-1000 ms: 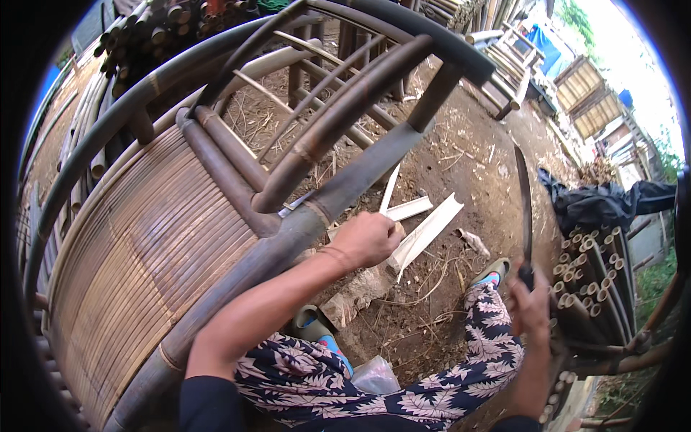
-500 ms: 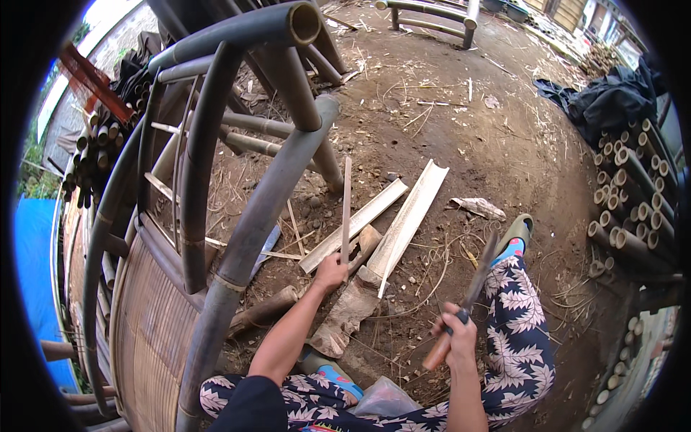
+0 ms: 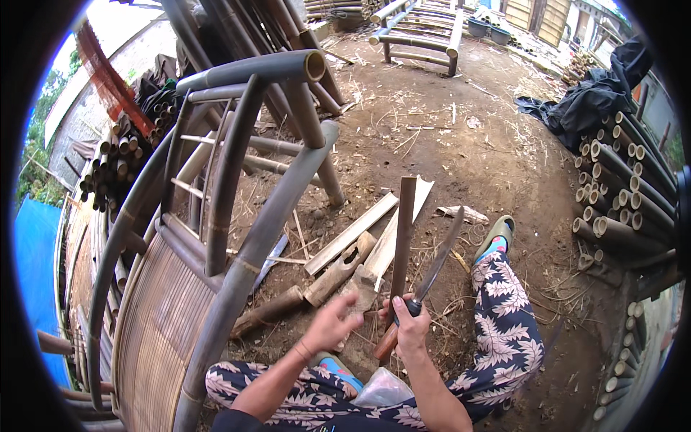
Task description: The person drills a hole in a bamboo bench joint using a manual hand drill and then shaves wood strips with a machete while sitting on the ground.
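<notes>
My right hand (image 3: pixel 410 327) is closed around the wooden handle of a long knife (image 3: pixel 440 252), whose blade points up and to the right. A dark bamboo slat (image 3: pixel 403 230) stands upright just left of the blade, and its lower end rests against my right hand's fingers. My left hand (image 3: pixel 332 322) hovers beside the slat's base with its fingers spread and nothing in it. Both hands are above dirt ground, between my knees in floral trousers (image 3: pixel 504 317).
A large curved bamboo chair frame (image 3: pixel 237 216) with a woven seat fills the left. Split pale bamboo pieces (image 3: pixel 353 234) and a short bamboo block (image 3: pixel 338 270) lie ahead. Stacked bamboo poles (image 3: pixel 619 209) and a dark cloth (image 3: pixel 590 101) line the right. A bamboo bench (image 3: pixel 425 36) stands far off.
My left hand has let go of the slat and opened. My right hand has brought the knife in against the slat, which now stands upright at that hand.
</notes>
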